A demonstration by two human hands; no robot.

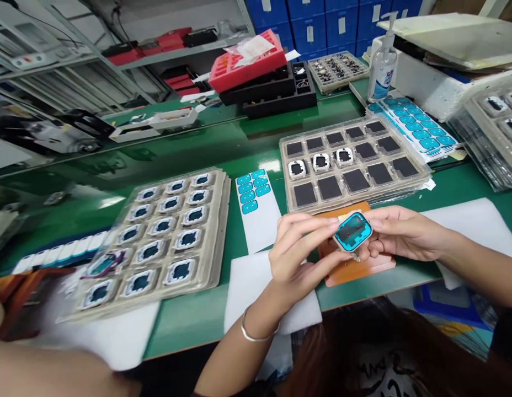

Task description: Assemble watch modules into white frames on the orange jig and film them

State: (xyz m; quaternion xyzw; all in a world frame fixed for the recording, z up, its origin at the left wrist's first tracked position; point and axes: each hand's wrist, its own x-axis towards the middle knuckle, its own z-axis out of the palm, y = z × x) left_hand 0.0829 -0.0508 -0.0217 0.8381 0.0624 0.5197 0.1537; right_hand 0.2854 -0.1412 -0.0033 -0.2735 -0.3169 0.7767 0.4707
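In front of me, both hands hold a small rounded-square watch case (352, 231) with a teal film around a dark centre. My left hand (299, 251) grips its left side between thumb and fingers; a metal bangle circles that wrist. Closed on the opposite edge is my right hand (405, 234), some of its fingers curled beneath. Under the hands lies an orange pad (342, 273). Just beyond it, a clear tray (287, 190) has dark-lined compartments, and three white cases (321, 162) sit in its middle row. Left of that tray is a sheet of teal stickers (256, 220), partly used.
On the left, a stack of trays (223, 220) carries several white-and-teal cases. White foam sheets (248, 286) lie on the green bench. A pump bottle (382, 71), more sticker sheets (421, 127) and red and black trays (276, 94) stand behind. Another person's arm (44, 366) enters bottom left.
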